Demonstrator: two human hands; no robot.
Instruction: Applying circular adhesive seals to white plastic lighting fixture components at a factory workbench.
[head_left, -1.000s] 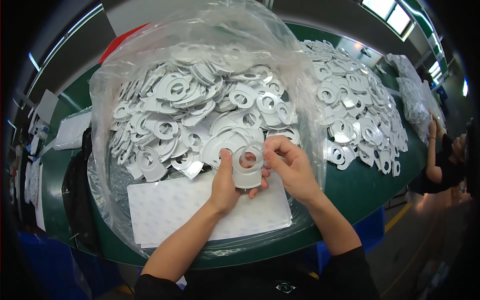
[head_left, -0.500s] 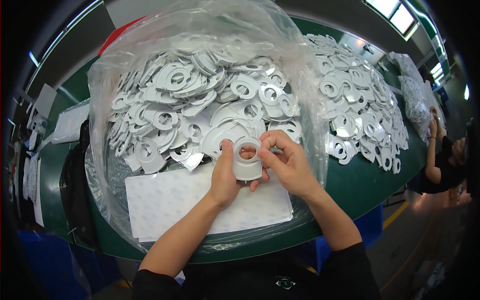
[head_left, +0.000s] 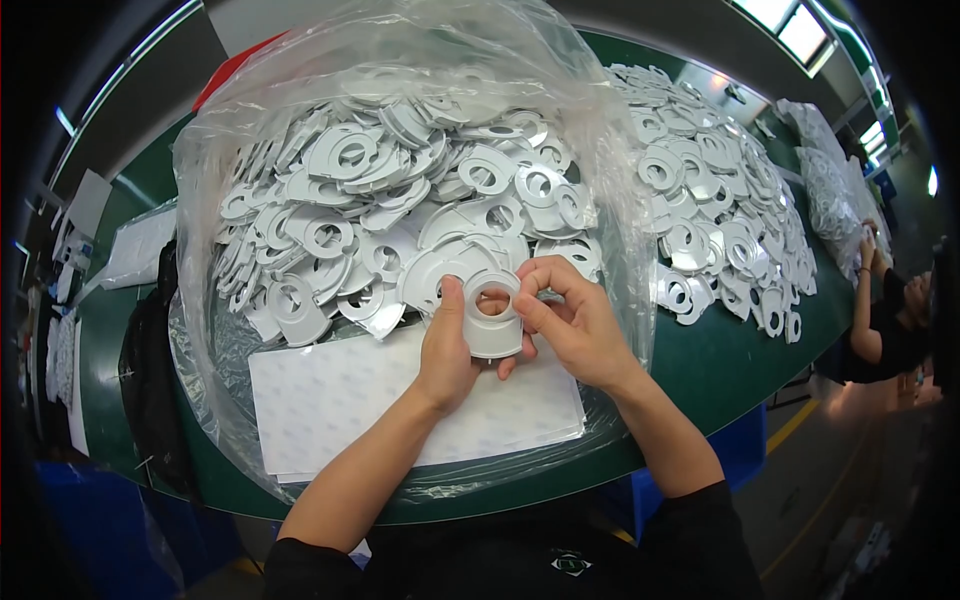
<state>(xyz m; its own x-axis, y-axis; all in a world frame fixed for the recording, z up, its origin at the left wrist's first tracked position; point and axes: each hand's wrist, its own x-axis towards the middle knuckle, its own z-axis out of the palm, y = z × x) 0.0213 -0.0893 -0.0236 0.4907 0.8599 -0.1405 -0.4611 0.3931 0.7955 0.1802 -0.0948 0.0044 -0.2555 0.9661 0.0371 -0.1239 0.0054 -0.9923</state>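
Observation:
Between my two hands is a light grey plastic part with a round ring opening at its upper end and a wider, curved lower end. My left hand grips its left edge, thumb along the side. My right hand pinches the right side of the ring with thumb and fingertips; some fingers reach behind the part and are partly hidden. Just beyond my hands lies a large heap of similar grey plastic parts in a clear plastic bag. Beneath my hands are white sheets with a faint pattern.
A second heap of grey parts lies on the green table at the right. A black cloth item lies at the left beside a wrapped white package. Another person works at the far right near plastic bags.
My hands and the grey part hold almost the same pose. The whole view has shifted very slightly. At the far right, the other person's hands have moved a little.

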